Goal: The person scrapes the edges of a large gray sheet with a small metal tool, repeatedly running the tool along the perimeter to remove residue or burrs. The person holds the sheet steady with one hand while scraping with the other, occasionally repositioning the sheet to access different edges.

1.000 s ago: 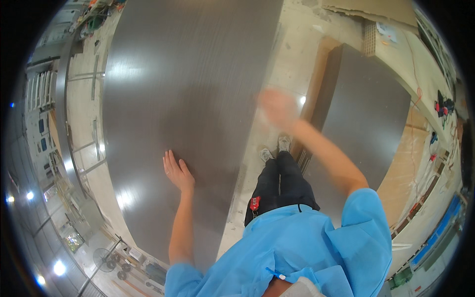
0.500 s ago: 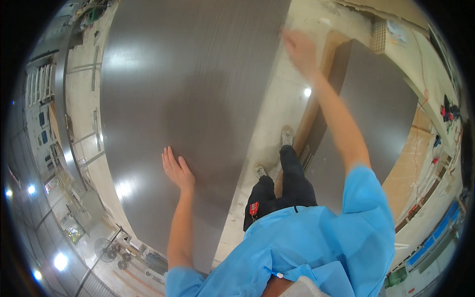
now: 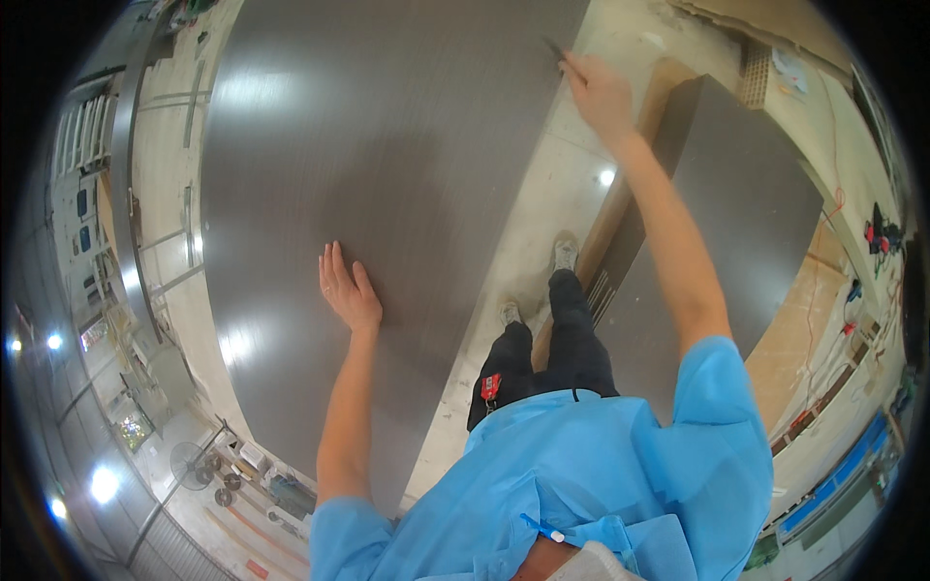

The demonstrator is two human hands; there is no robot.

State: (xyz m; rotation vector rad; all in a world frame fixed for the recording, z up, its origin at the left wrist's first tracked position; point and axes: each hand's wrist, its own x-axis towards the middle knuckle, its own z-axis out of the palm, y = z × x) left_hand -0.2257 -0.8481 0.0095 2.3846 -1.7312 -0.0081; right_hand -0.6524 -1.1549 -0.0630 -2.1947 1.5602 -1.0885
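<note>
A large dark grey-brown panel (image 3: pixel 291 194) with a fine streaked surface stretches in front of me. My left hand (image 3: pixel 350 290) lies flat on it, fingers stretched out and holding nothing. At the panel's far right edge, my right hand (image 3: pixel 603 102) is closed round a thin dark blade-like tool (image 3: pixel 553 47), its tip pointing up and left over the panel. The tool's exact kind is too small to make out, and its grip is hidden in my fingers.
To my right stands a stack of dark panels (image 3: pixel 741 194) with a brown board edge (image 3: pixel 654 116). A pale floor strip (image 3: pixel 542 194) runs between, where my feet stand. A perforated tan block (image 3: pixel 756 76) is at the far right, a fan (image 3: pixel 191 465) at the lower left.
My left hand has slid forward along the panel. My right hand has shifted slightly right and toward me, and the thin dark tool now shows clearly in it.
</note>
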